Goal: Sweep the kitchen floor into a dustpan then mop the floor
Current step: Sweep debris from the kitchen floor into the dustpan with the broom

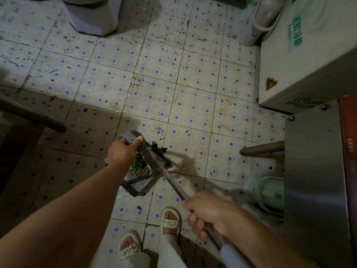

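My left hand (121, 150) grips the handle of a grey metal dustpan (141, 185) that stands on the tiled floor (193, 105) in front of my feet. Green and dark scraps (140, 167) lie inside the pan. My right hand (207, 212) is closed around the broom handle (174, 185), which slants up and left to the dark broom head (164, 154) at the pan's far edge. The broom head is partly hidden behind the pan's frame. The white tiles have blue squares and are dotted with dark specks.
A white appliance with green lettering (305, 51) stands at the right, a steel cabinet (316, 171) below it. A pale green jug (266, 192) sits by the cabinet. A white base (92, 16) stands top left, and table legs (34, 115) (260, 149) reach in from both sides.
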Demonstrator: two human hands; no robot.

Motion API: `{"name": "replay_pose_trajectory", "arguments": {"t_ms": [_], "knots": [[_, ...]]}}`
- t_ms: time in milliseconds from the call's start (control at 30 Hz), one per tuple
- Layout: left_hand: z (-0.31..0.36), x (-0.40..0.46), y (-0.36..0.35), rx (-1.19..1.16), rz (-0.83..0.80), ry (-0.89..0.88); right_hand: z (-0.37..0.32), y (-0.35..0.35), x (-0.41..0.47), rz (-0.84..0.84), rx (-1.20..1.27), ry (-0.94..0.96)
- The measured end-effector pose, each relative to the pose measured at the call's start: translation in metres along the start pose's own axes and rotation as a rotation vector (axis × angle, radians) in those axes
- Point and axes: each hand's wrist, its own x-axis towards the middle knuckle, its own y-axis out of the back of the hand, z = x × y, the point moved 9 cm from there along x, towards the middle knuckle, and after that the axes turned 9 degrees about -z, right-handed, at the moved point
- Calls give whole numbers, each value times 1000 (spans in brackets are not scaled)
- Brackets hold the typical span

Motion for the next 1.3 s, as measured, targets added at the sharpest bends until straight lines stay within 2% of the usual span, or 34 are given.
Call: {"name": "replay_pose_trajectory", "arguments": {"t_ms": [300, 500, 633, 767, 1000, 1133, 1300], "knots": [[-13, -7, 10, 72, 24, 47, -16, 21, -24, 87, -16, 18], [-28, -11, 13, 92, 23, 61, -46, 29, -14, 199, 36, 157], [-38, -10, 13, 72, 42, 59, -52, 35, 10, 233, 87, 132], [-41, -5, 5, 39, 18, 69, -38, 17, 38, 148, 156, 37], [-39, -3, 6, 50, -4, 57, -9, -16, 27, -155, 285, -28], [-45, -12, 5, 73, -2, 57, -5, 0, 0, -210, 422, -20], [-55, -21, 10, 43, -13, 75, -5, 15, -14, -160, 396, 17]]}}
